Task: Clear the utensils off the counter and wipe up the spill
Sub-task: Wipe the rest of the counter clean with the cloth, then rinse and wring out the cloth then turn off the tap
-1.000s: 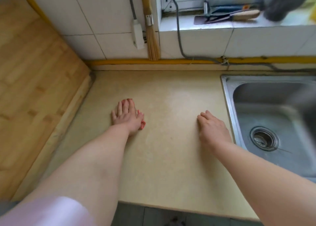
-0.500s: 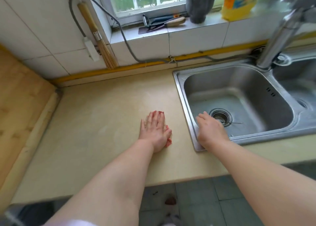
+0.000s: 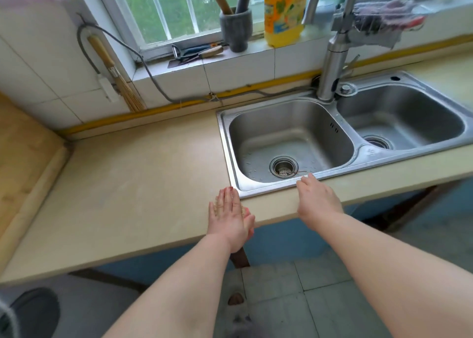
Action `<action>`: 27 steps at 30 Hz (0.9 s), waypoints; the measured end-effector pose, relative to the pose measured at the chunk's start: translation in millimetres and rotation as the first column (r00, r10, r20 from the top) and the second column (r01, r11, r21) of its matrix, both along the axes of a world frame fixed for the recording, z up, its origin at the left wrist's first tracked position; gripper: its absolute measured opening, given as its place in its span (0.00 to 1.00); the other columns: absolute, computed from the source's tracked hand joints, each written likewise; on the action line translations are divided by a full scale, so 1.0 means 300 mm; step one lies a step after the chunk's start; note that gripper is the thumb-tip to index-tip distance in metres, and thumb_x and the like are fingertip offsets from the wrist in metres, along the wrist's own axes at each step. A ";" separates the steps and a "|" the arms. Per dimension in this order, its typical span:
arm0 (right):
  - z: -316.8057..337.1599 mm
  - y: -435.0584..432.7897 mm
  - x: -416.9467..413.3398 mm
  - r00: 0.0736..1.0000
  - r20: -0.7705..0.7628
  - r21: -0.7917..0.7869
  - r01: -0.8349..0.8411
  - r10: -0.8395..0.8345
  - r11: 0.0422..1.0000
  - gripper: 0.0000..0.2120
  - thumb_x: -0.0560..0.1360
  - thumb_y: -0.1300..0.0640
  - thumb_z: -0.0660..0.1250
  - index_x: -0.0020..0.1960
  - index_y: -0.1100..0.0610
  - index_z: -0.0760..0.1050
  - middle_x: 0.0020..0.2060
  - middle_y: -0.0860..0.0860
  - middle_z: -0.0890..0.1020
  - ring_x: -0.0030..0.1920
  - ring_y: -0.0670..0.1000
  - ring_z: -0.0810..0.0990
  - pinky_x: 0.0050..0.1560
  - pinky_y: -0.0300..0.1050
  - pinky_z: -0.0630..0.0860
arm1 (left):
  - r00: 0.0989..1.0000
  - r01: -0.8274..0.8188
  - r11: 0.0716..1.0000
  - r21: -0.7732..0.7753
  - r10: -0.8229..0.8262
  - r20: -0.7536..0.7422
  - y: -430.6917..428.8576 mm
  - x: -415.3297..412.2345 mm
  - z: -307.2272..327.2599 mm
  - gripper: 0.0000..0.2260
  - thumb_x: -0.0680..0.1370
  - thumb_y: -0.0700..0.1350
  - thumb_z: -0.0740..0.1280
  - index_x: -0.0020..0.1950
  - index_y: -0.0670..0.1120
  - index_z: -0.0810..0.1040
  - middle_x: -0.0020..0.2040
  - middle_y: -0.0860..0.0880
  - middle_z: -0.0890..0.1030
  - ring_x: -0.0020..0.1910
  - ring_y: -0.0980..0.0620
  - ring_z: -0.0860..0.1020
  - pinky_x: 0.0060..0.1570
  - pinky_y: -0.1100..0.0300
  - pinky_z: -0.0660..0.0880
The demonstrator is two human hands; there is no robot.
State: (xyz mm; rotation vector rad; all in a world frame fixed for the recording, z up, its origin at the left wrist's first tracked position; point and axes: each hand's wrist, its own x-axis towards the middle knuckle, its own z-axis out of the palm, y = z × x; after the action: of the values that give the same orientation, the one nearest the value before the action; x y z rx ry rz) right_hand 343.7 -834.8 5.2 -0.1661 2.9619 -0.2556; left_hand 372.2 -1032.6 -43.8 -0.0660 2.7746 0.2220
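My left hand [image 3: 229,216] lies flat on the beige counter [image 3: 133,184] near its front edge, fingers together, holding nothing. My right hand [image 3: 316,197] rests with loosely curled fingers on the front rim of the steel double sink [image 3: 227,143], also holding nothing. No utensils lie on the counter surface. A grey-pink cloth [image 3: 378,17] hangs on a rack by the tap [image 3: 332,56]. A knife and peeler [image 3: 197,52] lie on the window sill.
A wooden board [image 3: 23,158] covers the counter's left end. On the sill stand a grey holder [image 3: 236,28] with sticks and a yellow detergent bottle [image 3: 284,12]. A bamboo brush [image 3: 115,74] and cable hang on the tiled wall. A dark bin [image 3: 33,312] sits on the floor.
The view has swung right and back, bringing the whole double sink into sight. Both hands have slid right along the counter; my right hand now rests on the sink's front rim.
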 end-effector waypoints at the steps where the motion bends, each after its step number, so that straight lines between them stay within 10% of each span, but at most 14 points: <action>1: -0.004 0.017 0.000 1.000 -0.002 0.009 0.002 -0.002 1.000 0.19 0.74 0.67 0.55 0.63 0.59 0.69 0.66 0.51 0.69 0.75 0.51 0.58 0.69 0.44 0.60 | 1.000 0.019 1.000 -0.014 -0.019 -0.006 0.012 0.004 -0.003 0.33 0.82 0.56 0.48 0.78 0.43 0.33 0.77 0.45 0.31 0.76 0.48 0.30 0.73 0.46 0.33; 13: 0.003 0.198 -0.118 0.990 0.069 0.033 0.124 -0.126 0.992 0.19 0.76 0.64 0.53 0.65 0.59 0.69 0.66 0.53 0.69 0.72 0.52 0.63 0.68 0.44 0.61 | 0.890 0.452 0.892 -0.017 -0.452 -0.059 0.299 -0.165 -0.030 0.30 0.83 0.56 0.48 0.79 0.48 0.37 0.79 0.50 0.34 0.76 0.52 0.32 0.71 0.49 0.30; 20: 0.046 0.309 -0.317 0.986 0.063 0.074 0.152 -0.157 0.986 0.16 0.79 0.61 0.53 0.65 0.59 0.69 0.66 0.52 0.69 0.76 0.52 0.57 0.70 0.46 0.60 | 0.830 0.556 0.826 0.093 -0.546 -0.113 0.538 -0.425 -0.014 0.28 0.82 0.51 0.52 0.80 0.45 0.48 0.79 0.47 0.58 0.76 0.48 0.58 0.75 0.46 0.41; 27: 0.119 0.382 -0.486 0.962 0.066 0.080 0.259 -0.264 0.963 0.15 0.77 0.63 0.56 0.63 0.59 0.71 0.63 0.54 0.71 0.65 0.56 0.71 0.64 0.47 0.66 | 0.803 0.533 0.811 0.241 -0.575 0.156 0.596 -0.623 0.043 0.08 0.80 0.42 0.60 0.53 0.41 0.77 0.44 0.46 0.80 0.53 0.42 0.77 0.51 0.53 0.72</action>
State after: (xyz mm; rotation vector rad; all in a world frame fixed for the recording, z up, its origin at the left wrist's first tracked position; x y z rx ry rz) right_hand 197.9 -720.2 41.0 0.2411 2.9063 -0.1844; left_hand 185.2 -853.8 -30.9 0.7242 2.4032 0.2925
